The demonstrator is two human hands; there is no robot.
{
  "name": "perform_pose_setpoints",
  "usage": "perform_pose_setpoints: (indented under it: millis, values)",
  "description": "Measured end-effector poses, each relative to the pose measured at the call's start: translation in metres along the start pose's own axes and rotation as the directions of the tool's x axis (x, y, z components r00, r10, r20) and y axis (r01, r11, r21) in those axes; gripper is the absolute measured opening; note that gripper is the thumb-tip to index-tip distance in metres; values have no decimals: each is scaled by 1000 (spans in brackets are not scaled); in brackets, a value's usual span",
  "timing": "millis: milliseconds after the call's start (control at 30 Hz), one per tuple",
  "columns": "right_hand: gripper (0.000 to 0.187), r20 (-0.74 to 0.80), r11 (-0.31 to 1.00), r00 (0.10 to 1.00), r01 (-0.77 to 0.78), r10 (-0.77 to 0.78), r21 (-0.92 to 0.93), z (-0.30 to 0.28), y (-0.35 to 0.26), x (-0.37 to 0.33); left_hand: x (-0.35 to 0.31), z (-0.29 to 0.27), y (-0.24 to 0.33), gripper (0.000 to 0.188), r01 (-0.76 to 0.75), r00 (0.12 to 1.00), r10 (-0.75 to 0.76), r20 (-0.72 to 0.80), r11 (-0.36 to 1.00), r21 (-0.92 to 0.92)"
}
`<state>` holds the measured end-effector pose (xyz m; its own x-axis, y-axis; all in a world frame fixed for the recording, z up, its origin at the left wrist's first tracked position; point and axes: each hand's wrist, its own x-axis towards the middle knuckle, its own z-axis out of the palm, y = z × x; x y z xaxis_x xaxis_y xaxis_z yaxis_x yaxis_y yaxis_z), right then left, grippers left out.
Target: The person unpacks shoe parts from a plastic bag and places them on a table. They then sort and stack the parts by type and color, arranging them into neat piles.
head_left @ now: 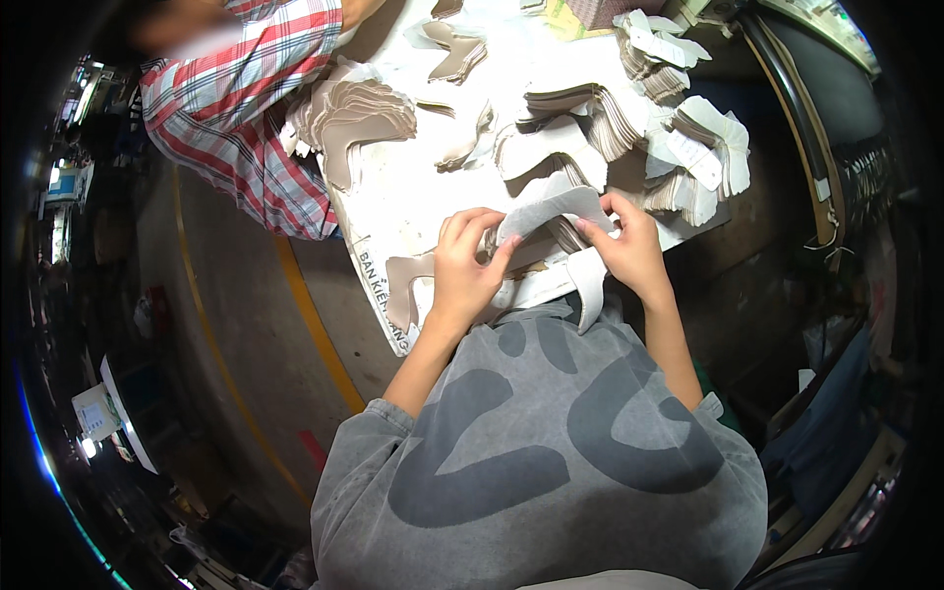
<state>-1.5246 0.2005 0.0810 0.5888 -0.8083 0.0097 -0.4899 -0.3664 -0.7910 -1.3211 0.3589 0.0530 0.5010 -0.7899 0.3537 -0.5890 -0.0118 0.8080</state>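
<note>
Between my two hands is a curved, pale grey cut piece [546, 205], arched like a horseshoe and looking like a shoe-upper part. My left hand [470, 261] pinches its left end between thumb and fingers. Its right end is gripped by my right hand [631, 246], thumb in front and fingers behind. Just beneath lies a stack of similar pieces, partly hidden by the held one. A whitish curved piece [588, 280] hangs over the table's near edge below my right hand. Beside my left wrist, a beige piece [401, 290] lies on the table.
The white table [379, 236] carries several stacks of curved pieces, including a beige stack [359, 123] at left and a pale stack [718, 143] at right. A co-worker in a plaid shirt [236, 108] sits at the far left. A dark padded chair [826, 79] stands at far right.
</note>
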Motion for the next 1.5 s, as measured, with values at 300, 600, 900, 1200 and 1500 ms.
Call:
perform_pose_setpoints:
  millis: [300,600,900,1200,1500]
  values:
    - [19,252,931,967,-64,-31,359,4,-19,-7,-3,-10,21,78,-53,998,48,40,988,143]
    - [26,279,941,925,176,-259,290,10,-58,-5,-28,-25,-14,34,102,976,-64,-207,978,182]
    - [44,21,880,998,69,-67,-470,-2,-18,2,-77,-27,-67,41,637,521,-853,-20,405,-656]
    - [13,90,873,995,-83,46,481,-16,-12,10,-39,-40,-20,22,453,887,-435,-155,885,110]
    - [16,-3,709,989,-106,151,698,-33,1,11,3,10,1,43,146,981,-176,82,948,283]
